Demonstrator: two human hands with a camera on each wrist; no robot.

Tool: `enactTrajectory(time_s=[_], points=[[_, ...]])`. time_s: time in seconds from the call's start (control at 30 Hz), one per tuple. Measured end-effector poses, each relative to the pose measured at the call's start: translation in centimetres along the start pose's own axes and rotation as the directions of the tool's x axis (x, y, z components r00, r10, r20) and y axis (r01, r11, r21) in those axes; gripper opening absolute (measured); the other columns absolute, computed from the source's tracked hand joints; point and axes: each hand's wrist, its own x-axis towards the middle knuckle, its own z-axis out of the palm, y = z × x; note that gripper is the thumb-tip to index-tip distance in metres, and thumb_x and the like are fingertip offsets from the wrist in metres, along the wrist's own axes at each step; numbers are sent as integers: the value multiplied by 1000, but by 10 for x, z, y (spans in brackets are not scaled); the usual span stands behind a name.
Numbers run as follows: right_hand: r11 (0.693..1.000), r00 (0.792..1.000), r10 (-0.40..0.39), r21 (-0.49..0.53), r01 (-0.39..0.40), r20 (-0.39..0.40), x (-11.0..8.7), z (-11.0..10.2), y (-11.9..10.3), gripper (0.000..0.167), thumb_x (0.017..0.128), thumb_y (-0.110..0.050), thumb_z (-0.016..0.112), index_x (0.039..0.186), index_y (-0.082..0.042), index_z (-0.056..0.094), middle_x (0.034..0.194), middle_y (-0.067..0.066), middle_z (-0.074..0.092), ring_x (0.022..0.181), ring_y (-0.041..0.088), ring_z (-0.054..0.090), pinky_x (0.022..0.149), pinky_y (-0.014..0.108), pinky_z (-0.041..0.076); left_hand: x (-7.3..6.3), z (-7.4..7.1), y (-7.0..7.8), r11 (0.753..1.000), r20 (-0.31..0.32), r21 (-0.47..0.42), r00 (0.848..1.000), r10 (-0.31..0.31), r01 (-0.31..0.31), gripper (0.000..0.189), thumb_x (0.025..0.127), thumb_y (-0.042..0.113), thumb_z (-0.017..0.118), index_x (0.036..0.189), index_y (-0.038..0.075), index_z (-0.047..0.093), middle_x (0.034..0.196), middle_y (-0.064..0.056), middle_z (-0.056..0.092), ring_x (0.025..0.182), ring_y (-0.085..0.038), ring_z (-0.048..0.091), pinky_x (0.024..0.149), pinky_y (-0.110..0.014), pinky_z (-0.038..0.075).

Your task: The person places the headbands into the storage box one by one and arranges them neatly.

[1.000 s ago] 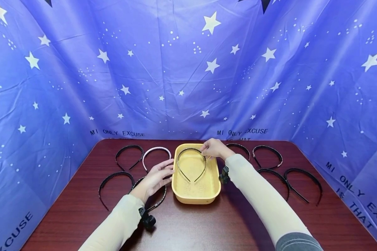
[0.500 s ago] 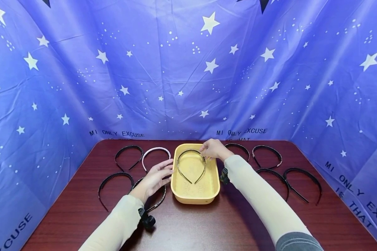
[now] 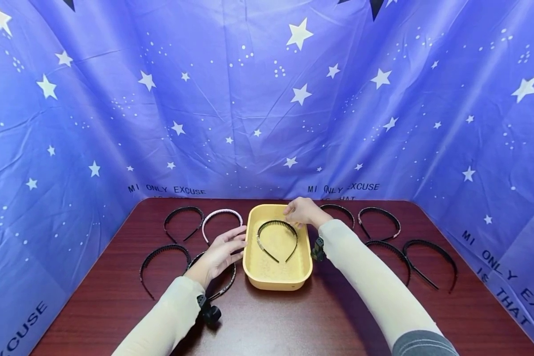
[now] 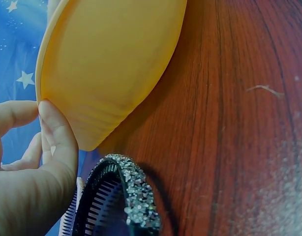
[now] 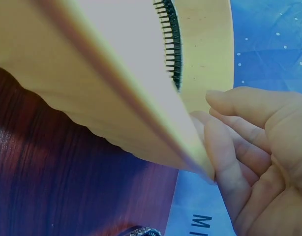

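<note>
A yellow plastic basin [image 3: 277, 285] stands at the middle of the table. Inside it lies a black toothed headband [image 3: 277, 222], its two ends toward the near side. My left hand [image 3: 220, 253] is at the basin's left side; in the left wrist view its thumb and forefinger pinch the basin's rim. Over the far right corner, my right hand [image 3: 306, 211] has loosely bent fingers with nothing between them. In the right wrist view, its fingertips are right at the basin's edge, apart from the headband. A black headband with silver glitter [image 4: 138, 199] lies below my left hand.
Left of the basin, a pink headband [image 3: 222, 211] and black headbands [image 3: 164, 247] lie on the dark red wooden table [image 3: 267, 321]. Several more black headbands [image 3: 379, 210] lie to the right. A blue star-patterned curtain [image 3: 258, 99] surrounds the table's back and sides.
The headband near my right fingers has been let go; it has slid down and slightly right, lying lower in the basin. Both hands stay almost in place.
</note>
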Motion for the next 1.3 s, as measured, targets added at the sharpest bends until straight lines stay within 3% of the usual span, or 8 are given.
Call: enactTrajectory(time_s=[0.43,0.83,0.97,1.3], points=[[999,1000,-18,37,17,20,-5,-5,0,26,90,-8,69,114,1,71,87,13,73,74,23,70,62,31,59,0,1,0,1000,-18,6,1000,1,0,59,94,-3,56,151,2,40,143,-28,49,114,-26,60,87,-32,53],[995,995,-95,17,94,31,-20,-20,3,30,93,-14,70,119,1,69,99,12,74,83,25,72,66,38,60,0,1,-1,1000,-20,1,1000,-5,5,59,94,-3,57,151,3,40,144,-27,49,112,-24,61,87,-32,53],[993,994,-106,49,104,41,-25,-26,6,33,93,-14,69,121,3,67,101,15,73,85,27,72,71,44,60,0,1,-1,1000,-10,-6,1000,-7,7,60,94,-3,57,151,3,39,145,-27,48,112,-23,61,89,-32,53],[987,990,-127,111,119,65,-38,-40,14,36,94,-16,68,123,5,65,105,20,72,91,28,71,78,46,59,0,0,-1,1000,-1,-11,1000,-7,7,60,94,-3,55,151,2,38,146,-28,47,113,-23,60,92,-34,52]])
